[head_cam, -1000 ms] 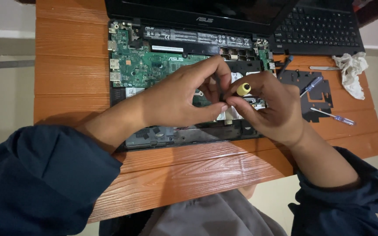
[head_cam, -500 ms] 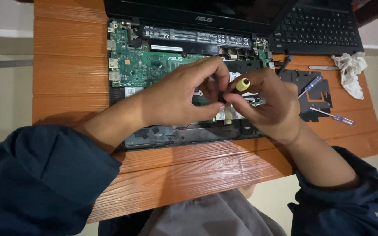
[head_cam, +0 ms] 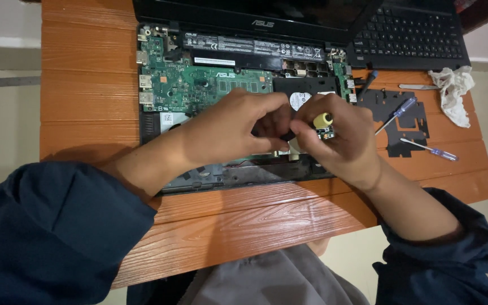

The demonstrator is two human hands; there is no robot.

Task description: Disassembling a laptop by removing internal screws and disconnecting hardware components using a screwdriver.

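Note:
An opened laptop (head_cam: pixel 210 85) lies on an orange wooden table (head_cam: pixel 86 85), its green circuit board and a black drive bay exposed. Both my hands meet over the middle of the laptop's base. My right hand (head_cam: pixel 343 141) is closed on a screwdriver with a yellow cap (head_cam: pixel 322 120), held upright, with a small green board piece (head_cam: pixel 326 134) showing beside its fingers. My left hand (head_cam: pixel 230 130) pinches something small next to the screwdriver's tip; what it pinches is hidden by the fingers.
A black flat cover plate (head_cam: pixel 396 121) lies right of the laptop with two blue-handled screwdrivers (head_cam: pixel 402 107) (head_cam: pixel 433 150) on it. A crumpled white cloth (head_cam: pixel 453 90) and a black keyboard (head_cam: pixel 413 31) sit at the far right. The table's front edge is close to my body.
Both hands have stayed together over the laptop's middle; the screwdriver's yellow cap has shifted only slightly between the fingers.

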